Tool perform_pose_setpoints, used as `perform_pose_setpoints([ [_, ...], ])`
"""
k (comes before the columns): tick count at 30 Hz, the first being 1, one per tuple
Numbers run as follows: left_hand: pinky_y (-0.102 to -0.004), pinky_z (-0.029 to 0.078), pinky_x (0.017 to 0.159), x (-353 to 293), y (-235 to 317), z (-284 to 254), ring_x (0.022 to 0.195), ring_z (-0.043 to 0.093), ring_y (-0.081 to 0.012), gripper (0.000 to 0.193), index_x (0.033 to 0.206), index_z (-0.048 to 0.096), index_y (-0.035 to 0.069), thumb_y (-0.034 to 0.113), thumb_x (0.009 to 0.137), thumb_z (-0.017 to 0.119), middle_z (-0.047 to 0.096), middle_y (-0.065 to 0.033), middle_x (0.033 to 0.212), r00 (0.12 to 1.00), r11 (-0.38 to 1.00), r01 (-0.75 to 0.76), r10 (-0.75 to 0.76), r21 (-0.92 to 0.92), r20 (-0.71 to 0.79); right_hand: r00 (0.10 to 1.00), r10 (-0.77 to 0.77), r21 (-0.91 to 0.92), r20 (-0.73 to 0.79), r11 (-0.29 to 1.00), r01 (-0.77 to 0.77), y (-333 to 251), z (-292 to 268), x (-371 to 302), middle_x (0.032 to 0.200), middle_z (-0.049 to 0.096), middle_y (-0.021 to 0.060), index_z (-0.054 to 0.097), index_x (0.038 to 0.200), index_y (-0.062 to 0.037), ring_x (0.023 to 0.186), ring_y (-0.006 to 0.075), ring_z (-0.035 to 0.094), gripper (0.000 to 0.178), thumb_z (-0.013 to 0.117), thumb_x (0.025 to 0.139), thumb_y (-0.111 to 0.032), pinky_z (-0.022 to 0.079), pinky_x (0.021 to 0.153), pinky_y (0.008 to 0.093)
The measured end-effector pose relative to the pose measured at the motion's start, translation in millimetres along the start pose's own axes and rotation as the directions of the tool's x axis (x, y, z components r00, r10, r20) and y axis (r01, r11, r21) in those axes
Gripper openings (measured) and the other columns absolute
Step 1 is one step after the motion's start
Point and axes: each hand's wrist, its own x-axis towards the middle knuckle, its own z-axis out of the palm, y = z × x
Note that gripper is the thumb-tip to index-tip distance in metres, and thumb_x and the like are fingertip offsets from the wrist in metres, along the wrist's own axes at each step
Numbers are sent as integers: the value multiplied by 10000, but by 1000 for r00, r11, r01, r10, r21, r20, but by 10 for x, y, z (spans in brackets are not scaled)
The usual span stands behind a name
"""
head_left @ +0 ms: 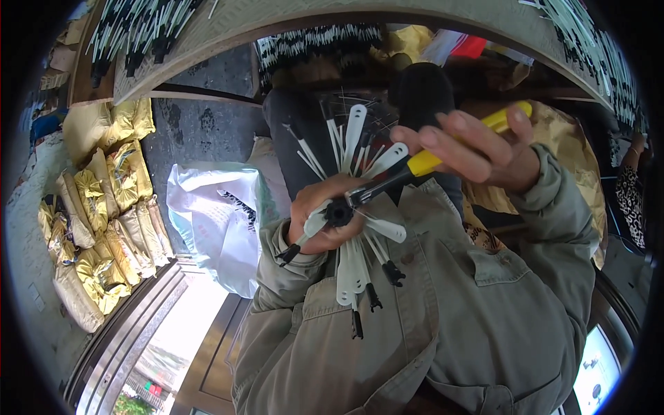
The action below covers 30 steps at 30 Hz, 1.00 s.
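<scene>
My left hand (324, 211) is closed around a bundle of white strips and rods fanned about a black round hub (339, 212). Several white flat strips (355, 131) have holes near their rounded ends. Thin white rods with black forked ends (374, 296) stick out toward my chest and away from me. In my right hand (477, 146) is a yellow-handled tool (424, 163), its fingers wrapped round the handle. The tool's dark shaft slants down to the left, its tip at the hub. My left palm and the inner part of the bundle are hidden.
A curved worktop edge (290, 19) lies ahead, with piles of black-tipped white rods (144, 28) on it at left and right. Beneath it is another row of rods (318, 43). A white plastic bag (211, 232) and stacked yellow-tan packages (104, 228) stand at left.
</scene>
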Motion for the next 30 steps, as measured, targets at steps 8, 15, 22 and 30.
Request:
perform_pose_setpoints([
  [8,-236,455,576,10,46,13,634,609,-147,302,1007,615,-3,12,705,624,628,-94,768,999,984,45,-41,-172,30,986,151,-15,64,989,-150,-150,-106,-125,1133,401,-69,543,1155,-305,1151,132,397,424,653,770,-444,195,1062,501],
  [15,-242,460,634,-12,5,5,692,614,-149,326,1030,614,7,22,705,626,634,-103,823,997,973,80,-76,-216,26,973,217,56,74,974,-221,-226,-144,-85,1103,429,-64,565,1116,-229,1112,132,441,449,720,724,-382,188,1063,507],
  [22,-260,474,688,-33,-38,-34,763,638,-188,341,1040,613,14,25,700,635,640,-107,861,998,973,57,-55,-223,17,928,305,189,213,919,-345,-528,-305,-141,1049,475,-56,605,795,-247,977,101,481,145,727,732,-203,217,1032,447],
  [30,-267,487,683,-39,58,-54,783,644,-198,371,1063,601,7,28,697,655,644,-116,903,999,988,31,-27,-149,33,924,52,602,379,744,-290,-40,-456,17,1064,555,84,612,817,-69,773,207,563,177,718,709,-162,466,637,332],
])
